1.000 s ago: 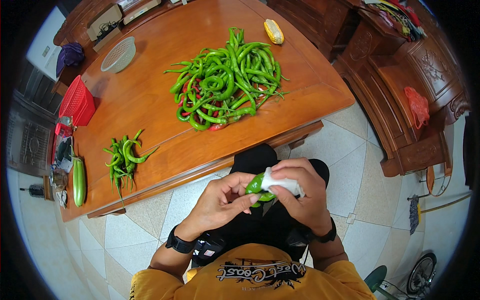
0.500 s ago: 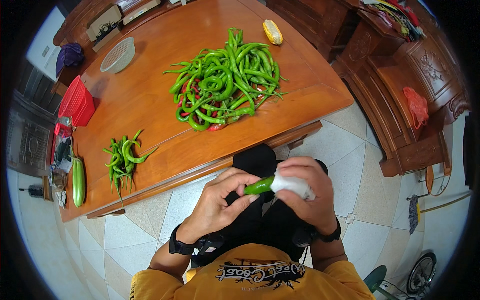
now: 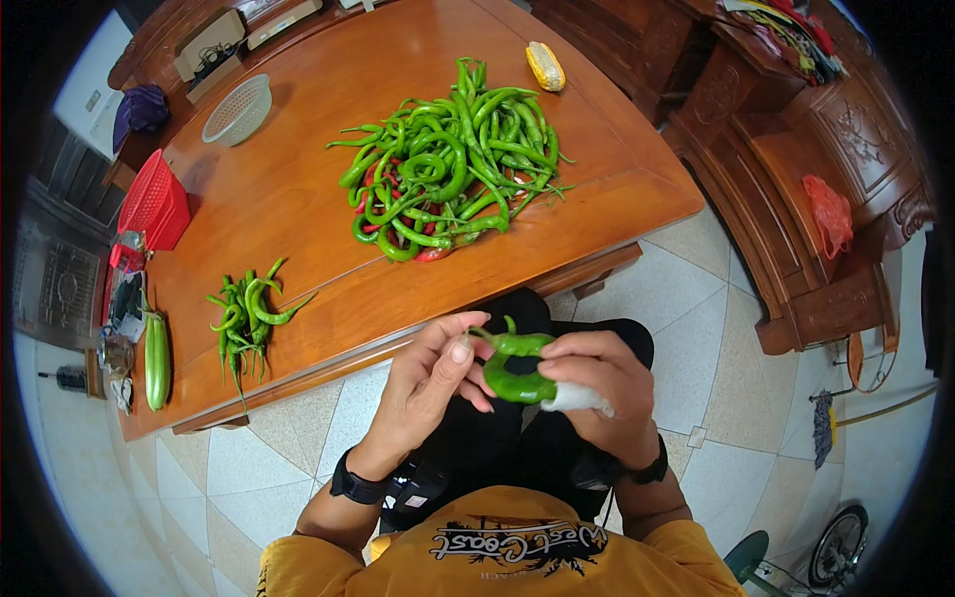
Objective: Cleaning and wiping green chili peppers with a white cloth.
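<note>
- We see the glossy green curled pepper (image 3: 517, 388) in front of the person, over the lap and off the near edge of the reddish-brown wooden table (image 3: 328, 85).
- The bare right hand (image 3: 619, 393) is shut round the pepper's right side, fingers above and thumb side below, with a crumpled white cloth or tissue (image 3: 582, 400) bunched under those fingers and against the pepper's lower limb.
- The bare left hand (image 3: 423, 373) is half open: its thumb and forefinger come close together at the pepper's thin upper-left tip, while the lower fingers stand apart. We cannot tell whether that tip is pinched.
- The relation we judge to matter most: the pepper lies between the hands, its long axis roughly left to right but doubled back, so the bend faces the left palm and the hollow opens toward the right fingers. The right hand is nearer, touching its body.
- From the left hand, the small heap of slim green peppers (image 3: 244, 318) lies ahead and leftward; the large tangled pile of long green and red peppers (image 3: 458, 149) lies straight ahead, farther off.
</note>
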Action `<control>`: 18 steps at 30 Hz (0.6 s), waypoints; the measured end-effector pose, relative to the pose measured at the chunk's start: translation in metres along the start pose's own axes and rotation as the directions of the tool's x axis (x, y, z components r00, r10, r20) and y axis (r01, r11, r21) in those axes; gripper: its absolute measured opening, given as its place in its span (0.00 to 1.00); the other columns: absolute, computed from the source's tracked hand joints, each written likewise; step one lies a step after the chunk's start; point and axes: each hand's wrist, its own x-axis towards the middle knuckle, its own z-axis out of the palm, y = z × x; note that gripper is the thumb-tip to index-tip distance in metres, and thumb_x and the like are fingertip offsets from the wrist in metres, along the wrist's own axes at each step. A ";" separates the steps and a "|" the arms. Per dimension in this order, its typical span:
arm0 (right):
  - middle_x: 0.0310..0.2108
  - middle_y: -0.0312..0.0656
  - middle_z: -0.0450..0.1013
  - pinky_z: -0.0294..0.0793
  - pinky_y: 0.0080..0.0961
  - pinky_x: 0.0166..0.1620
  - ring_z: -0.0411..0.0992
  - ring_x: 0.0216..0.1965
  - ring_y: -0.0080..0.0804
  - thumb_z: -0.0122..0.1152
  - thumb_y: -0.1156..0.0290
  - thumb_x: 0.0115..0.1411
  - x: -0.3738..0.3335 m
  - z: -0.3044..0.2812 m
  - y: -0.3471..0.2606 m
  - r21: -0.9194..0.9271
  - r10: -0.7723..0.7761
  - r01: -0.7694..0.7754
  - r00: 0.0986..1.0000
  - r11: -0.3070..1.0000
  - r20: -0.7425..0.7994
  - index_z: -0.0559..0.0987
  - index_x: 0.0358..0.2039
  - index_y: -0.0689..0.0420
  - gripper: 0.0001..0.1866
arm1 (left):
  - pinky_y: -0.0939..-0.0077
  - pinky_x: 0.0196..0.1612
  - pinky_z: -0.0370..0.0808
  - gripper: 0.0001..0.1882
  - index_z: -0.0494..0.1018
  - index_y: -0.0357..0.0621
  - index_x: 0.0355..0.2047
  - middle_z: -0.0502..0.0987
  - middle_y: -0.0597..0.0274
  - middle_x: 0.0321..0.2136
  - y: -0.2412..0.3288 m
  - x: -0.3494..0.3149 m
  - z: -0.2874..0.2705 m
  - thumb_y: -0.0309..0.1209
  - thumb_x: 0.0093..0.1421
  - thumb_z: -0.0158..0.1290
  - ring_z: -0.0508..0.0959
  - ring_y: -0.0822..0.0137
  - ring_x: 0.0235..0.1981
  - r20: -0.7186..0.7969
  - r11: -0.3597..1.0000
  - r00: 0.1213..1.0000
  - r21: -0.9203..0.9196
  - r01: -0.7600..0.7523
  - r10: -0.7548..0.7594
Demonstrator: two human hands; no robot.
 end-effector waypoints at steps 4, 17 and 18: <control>0.40 0.43 0.69 0.75 0.27 0.39 0.72 0.39 0.36 0.63 0.87 0.41 -0.001 0.008 -0.002 0.094 -0.007 -0.003 0.994 0.996 0.107 0.78 0.38 0.58 0.20 | 0.77 0.38 0.75 0.25 0.61 0.35 0.55 0.73 0.57 0.41 0.002 0.000 0.001 0.33 0.61 0.52 0.76 0.70 0.38 0.091 0.994 0.990 0.017 0.104 -0.105; 0.39 0.45 0.68 0.71 0.26 0.39 0.71 0.37 0.39 0.62 0.83 0.44 -0.002 0.001 0.003 0.013 0.209 -0.212 0.970 0.977 0.122 0.75 0.41 0.58 0.21 | 0.91 0.26 0.71 0.20 0.68 0.37 0.50 0.71 0.66 0.33 -0.001 0.003 -0.001 0.26 0.58 0.55 0.73 0.81 0.29 -0.077 0.969 0.984 0.203 -0.142 0.160; 0.39 0.45 0.68 0.71 0.26 0.39 0.71 0.37 0.39 0.62 0.83 0.44 -0.003 -0.001 0.004 0.013 0.209 -0.212 0.970 0.977 0.121 0.75 0.41 0.58 0.21 | 0.91 0.26 0.71 0.20 0.68 0.37 0.50 0.71 0.66 0.33 0.002 0.002 0.001 0.26 0.58 0.55 0.73 0.81 0.29 -0.077 0.969 0.984 0.203 -0.142 0.160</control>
